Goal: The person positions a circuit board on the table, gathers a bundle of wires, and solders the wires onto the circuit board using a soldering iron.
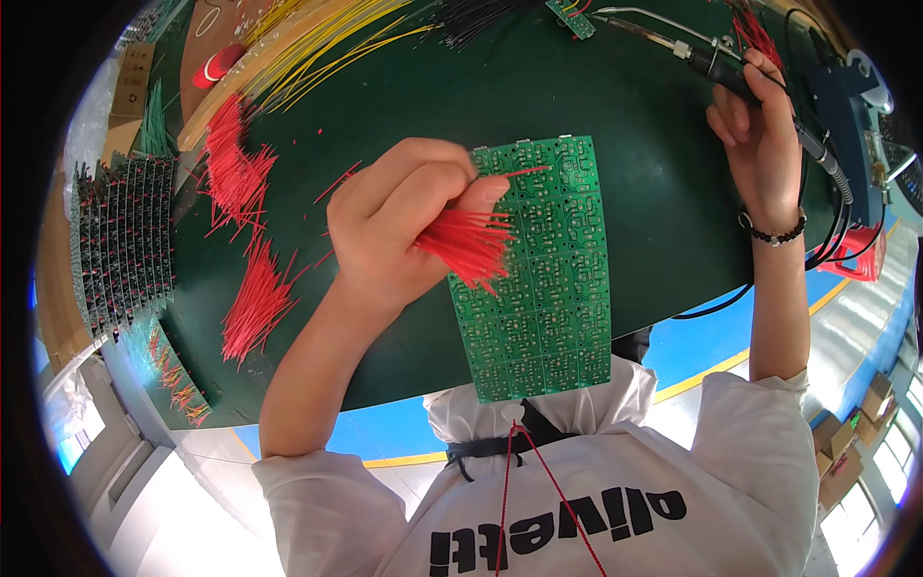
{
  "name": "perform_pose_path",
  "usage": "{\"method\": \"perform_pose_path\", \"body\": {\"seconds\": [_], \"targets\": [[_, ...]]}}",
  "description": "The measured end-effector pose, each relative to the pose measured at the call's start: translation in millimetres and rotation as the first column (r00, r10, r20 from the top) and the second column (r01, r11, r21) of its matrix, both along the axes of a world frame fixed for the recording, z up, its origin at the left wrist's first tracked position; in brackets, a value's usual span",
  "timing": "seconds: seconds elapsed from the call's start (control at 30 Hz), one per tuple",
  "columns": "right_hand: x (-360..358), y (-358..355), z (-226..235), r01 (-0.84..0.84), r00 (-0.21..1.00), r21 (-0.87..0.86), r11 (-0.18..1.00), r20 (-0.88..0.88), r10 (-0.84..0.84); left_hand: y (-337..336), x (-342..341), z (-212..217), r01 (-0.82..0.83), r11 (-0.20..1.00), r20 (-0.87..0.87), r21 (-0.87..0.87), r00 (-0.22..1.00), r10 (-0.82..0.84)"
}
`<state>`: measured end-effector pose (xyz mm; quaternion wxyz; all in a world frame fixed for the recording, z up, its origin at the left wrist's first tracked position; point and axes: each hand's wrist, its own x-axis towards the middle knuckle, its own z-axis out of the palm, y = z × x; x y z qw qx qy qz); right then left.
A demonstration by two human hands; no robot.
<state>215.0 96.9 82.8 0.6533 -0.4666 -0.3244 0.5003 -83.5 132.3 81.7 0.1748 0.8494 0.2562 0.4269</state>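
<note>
My left hand (396,216) is closed around a bundle of red wires (469,248), their ends fanning out below the thumb. A single red wire (529,171) sticks out from the thumb and finger over the upper part of a green circuit board panel (562,288). The panel reaches past the table's near edge and carries rows of small repeated circuits. Off to the right, my right hand (760,130) grips a soldering iron (707,62) with a thin metal tube alongside it. The iron's tip points left, close to a small green circuit board (571,17) at the far edge.
Red wires (236,173) lie in loose piles on the dark green table (663,212). Yellow wires (327,48) and black wires (471,21) are at the back. Stacked populated boards (123,240) stand left. A blue machine (846,144) with cables is right.
</note>
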Motion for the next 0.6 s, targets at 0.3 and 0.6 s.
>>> {"method": "perform_pose_path", "body": {"seconds": [0.3, 0.6], "targets": [[-4, -11, 7, 0.005, 0.997, 0.05, 0.999, 0.073, -0.009, 0, -1, -5, -0.009, 0.994, -0.037, 0.112, 0.999, 0.013], [-9, -60, 0, -0.071, 0.996, 0.062, 0.996, 0.063, 0.068, -4, 3, -2, -0.026, 0.998, -0.072, 0.061, 0.997, 0.03]]}}
